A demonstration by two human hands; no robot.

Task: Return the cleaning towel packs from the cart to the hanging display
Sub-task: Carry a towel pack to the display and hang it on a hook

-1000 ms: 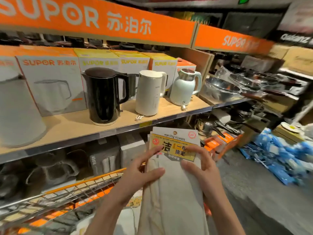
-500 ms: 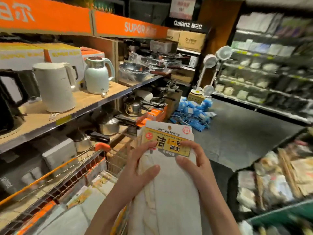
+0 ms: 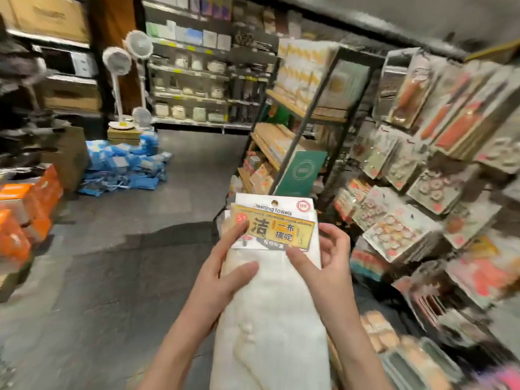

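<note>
White towel pack, view swung right

Kettle shelf and cart gone from view; hanging display (image 3: 439, 170) now at right. Both hands, left hand (image 3: 225, 273) and right hand (image 3: 327, 261), pinch the cleaning towel pack (image 3: 274, 277) mid-air over grey floor (image 3: 118, 249). Fans (image 3: 128, 60) behind.

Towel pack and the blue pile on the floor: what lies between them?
In the head view, only bare grey floor lies between the towel pack and the blue pile.
</note>
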